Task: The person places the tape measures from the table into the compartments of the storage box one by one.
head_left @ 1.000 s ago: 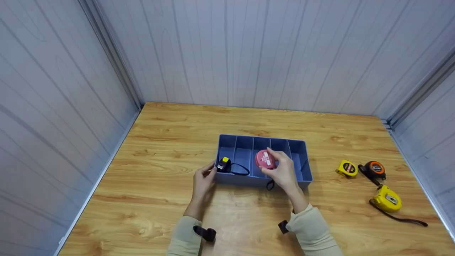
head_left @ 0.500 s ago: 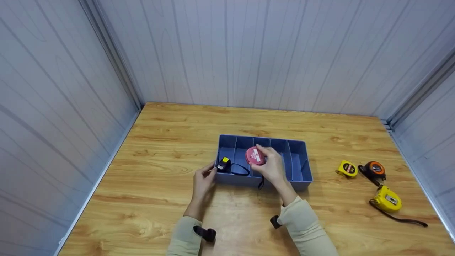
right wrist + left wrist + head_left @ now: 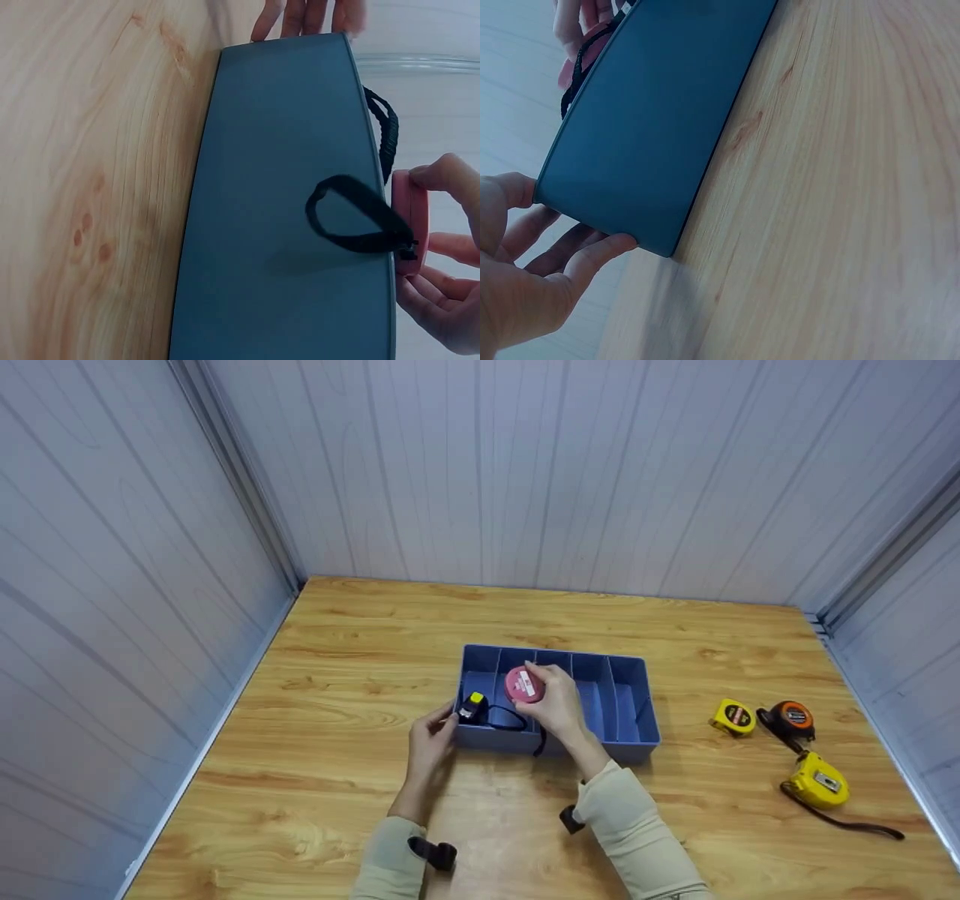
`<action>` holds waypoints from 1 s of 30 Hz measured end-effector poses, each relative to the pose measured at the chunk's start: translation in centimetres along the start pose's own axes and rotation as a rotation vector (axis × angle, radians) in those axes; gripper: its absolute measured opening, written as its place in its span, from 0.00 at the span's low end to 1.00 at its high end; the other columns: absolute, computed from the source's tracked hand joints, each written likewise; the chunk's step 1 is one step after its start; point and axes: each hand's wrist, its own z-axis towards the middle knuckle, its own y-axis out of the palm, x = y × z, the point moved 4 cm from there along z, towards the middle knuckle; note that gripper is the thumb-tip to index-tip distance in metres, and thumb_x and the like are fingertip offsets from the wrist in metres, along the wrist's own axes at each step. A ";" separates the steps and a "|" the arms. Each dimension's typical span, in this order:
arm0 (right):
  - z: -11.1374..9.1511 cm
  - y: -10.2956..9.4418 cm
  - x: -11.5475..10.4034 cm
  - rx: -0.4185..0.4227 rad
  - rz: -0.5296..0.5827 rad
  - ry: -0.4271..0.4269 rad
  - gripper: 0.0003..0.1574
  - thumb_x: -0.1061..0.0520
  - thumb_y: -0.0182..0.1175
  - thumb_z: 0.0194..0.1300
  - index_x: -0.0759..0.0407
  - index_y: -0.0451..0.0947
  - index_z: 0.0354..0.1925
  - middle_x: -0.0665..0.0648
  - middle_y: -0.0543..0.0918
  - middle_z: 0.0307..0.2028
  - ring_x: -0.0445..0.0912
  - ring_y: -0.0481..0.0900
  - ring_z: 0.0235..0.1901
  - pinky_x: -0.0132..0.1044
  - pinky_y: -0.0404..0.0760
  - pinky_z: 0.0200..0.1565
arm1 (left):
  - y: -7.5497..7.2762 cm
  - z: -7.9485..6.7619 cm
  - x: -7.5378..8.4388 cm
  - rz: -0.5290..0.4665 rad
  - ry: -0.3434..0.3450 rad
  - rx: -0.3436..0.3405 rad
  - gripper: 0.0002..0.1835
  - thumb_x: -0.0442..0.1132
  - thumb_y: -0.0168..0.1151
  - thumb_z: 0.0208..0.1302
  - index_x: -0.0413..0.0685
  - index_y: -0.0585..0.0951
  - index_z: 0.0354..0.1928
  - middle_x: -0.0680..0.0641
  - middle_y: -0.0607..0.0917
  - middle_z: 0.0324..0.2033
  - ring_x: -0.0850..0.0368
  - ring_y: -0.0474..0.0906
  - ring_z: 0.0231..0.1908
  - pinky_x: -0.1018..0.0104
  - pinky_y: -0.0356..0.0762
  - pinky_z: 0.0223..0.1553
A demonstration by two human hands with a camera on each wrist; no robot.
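Note:
My right hand (image 3: 559,705) pinches a round pinkish-red tape measure (image 3: 523,684) by its edge, over the second compartment from the left of a blue divided box (image 3: 491,737). Its black wrist strap (image 3: 352,214) dangles outside the front wall in the right wrist view. The leftmost compartment contains a black tape measure (image 3: 472,706) with a yellow button, its strap looping into the second compartment. At the box's left end, the fingertips of my left hand (image 3: 429,742) touch the end wall and rim corner, the fingers spread in the left wrist view.
On the wooden table (image 3: 337,660) to the right lie a small yellow tape measure (image 3: 733,717), a black and orange one (image 3: 793,720), and a larger yellow one (image 3: 820,780) with a black strap. Pale panel walls (image 3: 510,472) stand around the table.
My right hand has carried the red tape measure leftward, from over the third compartment to over the second. The left hand and box stay in place.

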 end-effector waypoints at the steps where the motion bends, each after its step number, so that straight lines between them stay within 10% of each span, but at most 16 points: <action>1: 0.1 0.1 0.0 -0.007 -0.008 0.001 0.40 0.57 0.72 0.32 0.67 0.75 0.48 0.63 0.78 0.37 0.54 0.74 0.37 0.45 0.74 0.40 | 0.0 0.0 0.0 -0.001 0.002 -0.002 0.15 0.33 0.55 0.59 0.39 0.77 0.49 0.41 0.80 0.41 0.58 0.73 0.30 0.67 0.72 0.26; 21: 0.9 1.7 0.3 -0.097 -0.073 -0.005 0.38 0.58 0.70 0.32 0.67 0.76 0.48 0.64 0.77 0.41 0.55 0.71 0.41 0.45 0.70 0.44 | 0.1 -1.0 2.5 -0.039 -0.021 -0.028 0.16 0.29 0.53 0.59 0.30 0.74 0.50 0.33 0.79 0.39 0.47 0.72 0.30 0.70 0.68 0.20; 30: 0.9 2.2 0.5 -0.118 -0.073 -0.024 0.37 0.59 0.70 0.31 0.71 0.76 0.45 0.65 0.78 0.41 0.55 0.71 0.41 0.43 0.71 0.43 | 0.0 0.1 0.0 -0.039 -0.016 -0.002 0.16 0.31 0.55 0.59 0.36 0.76 0.49 0.39 0.80 0.40 0.55 0.72 0.27 0.73 0.67 0.19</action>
